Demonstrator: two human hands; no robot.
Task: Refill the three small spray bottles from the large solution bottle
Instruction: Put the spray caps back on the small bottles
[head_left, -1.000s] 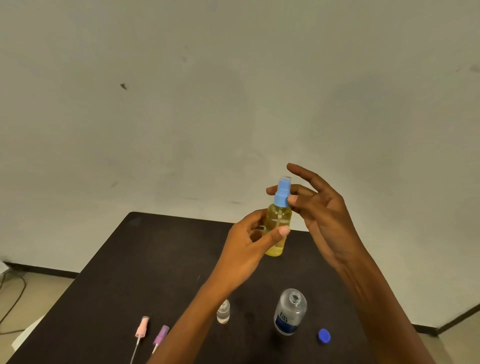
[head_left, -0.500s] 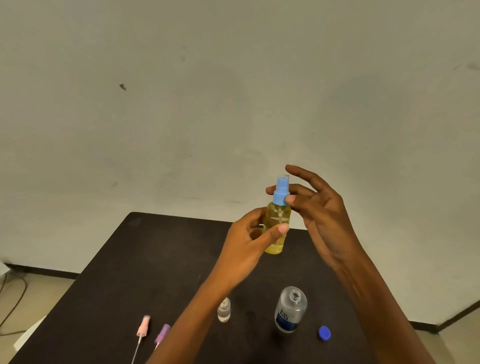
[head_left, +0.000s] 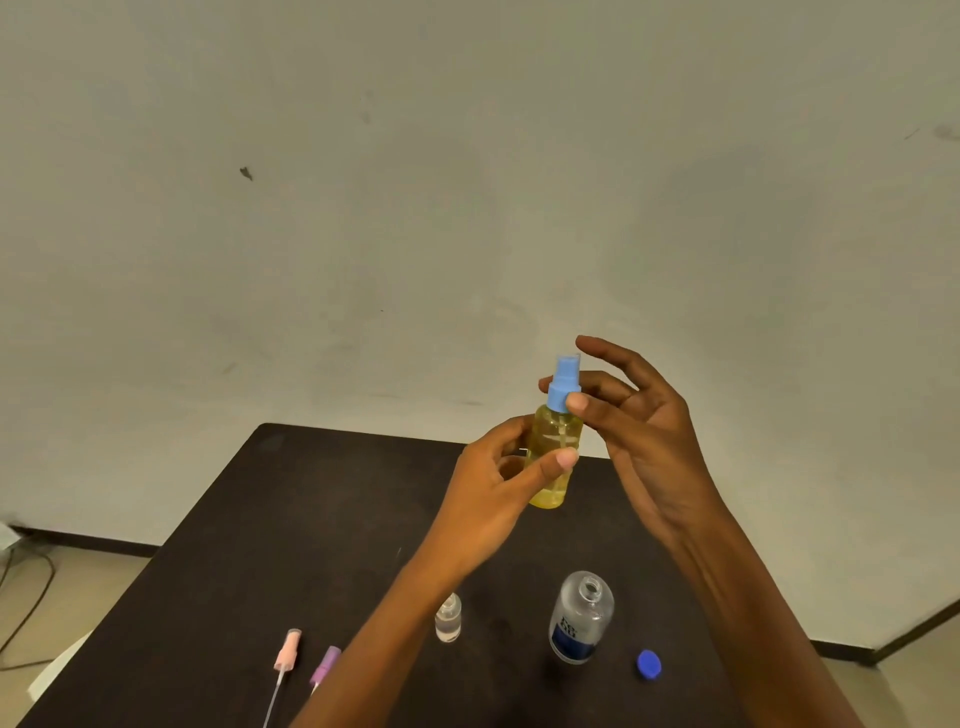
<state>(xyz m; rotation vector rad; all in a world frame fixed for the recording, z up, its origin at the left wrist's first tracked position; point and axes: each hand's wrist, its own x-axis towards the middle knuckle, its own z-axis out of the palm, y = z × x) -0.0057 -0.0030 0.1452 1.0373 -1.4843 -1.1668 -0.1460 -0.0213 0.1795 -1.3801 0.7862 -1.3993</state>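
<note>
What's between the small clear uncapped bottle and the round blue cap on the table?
The large clear open bottle with a dark blue label stands there, apart from both the small clear bottle and the blue cap; head view.

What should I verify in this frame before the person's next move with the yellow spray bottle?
1. Left hand grips the yellow bottle upright above the table: ok.
2. Right hand pinches the blue spray head at its collar: ok.
3. Spray head fully screwed down: cannot tell.
4. Large bottle upright and open, blue cap lying beside it: ok.
5. Small clear bottle upright but has no sprayer; pink sprayer and purple sprayer lie loose: not ok.
6. Three small bottles in view: not ok, only two show.
</note>
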